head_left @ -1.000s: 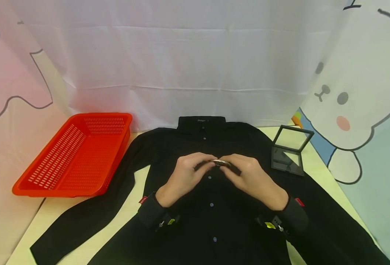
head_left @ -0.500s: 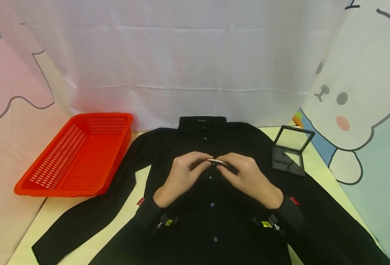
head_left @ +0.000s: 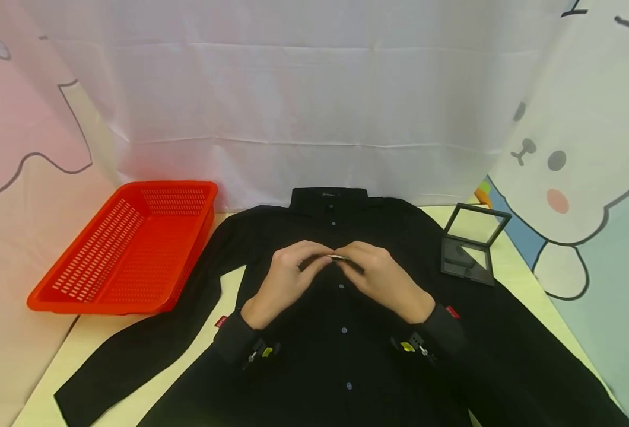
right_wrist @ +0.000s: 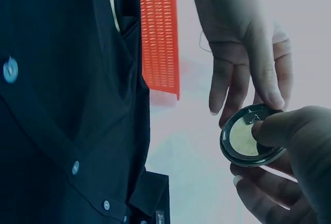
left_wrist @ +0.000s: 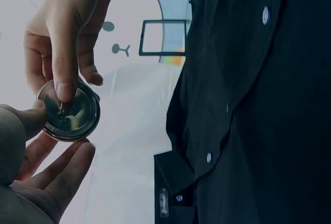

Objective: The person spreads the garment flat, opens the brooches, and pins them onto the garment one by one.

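A black button-up shirt [head_left: 341, 344] lies flat on the table, collar away from me. Both hands hover over its chest and hold a small round metal pin badge [head_left: 337, 257] between them. My left hand [head_left: 321, 262] pinches the badge's left rim, thumb on the edge and fingers beneath. My right hand [head_left: 350, 262] pinches it from the right. In the left wrist view the badge [left_wrist: 70, 113] shows its silvery back, with a right fingertip on the pin. The right wrist view shows the badge [right_wrist: 251, 141] under my right thumb.
A red perforated plastic basket [head_left: 127, 249] stands at the table's back left, beside the shirt's left sleeve. A small black case with a clear hinged lid [head_left: 472, 246] stands open at the back right. White cloth with cartoon prints hangs behind and at both sides.
Both hands have drifted slightly left and away from me while still holding the badge. The shirt, basket and case have not moved.
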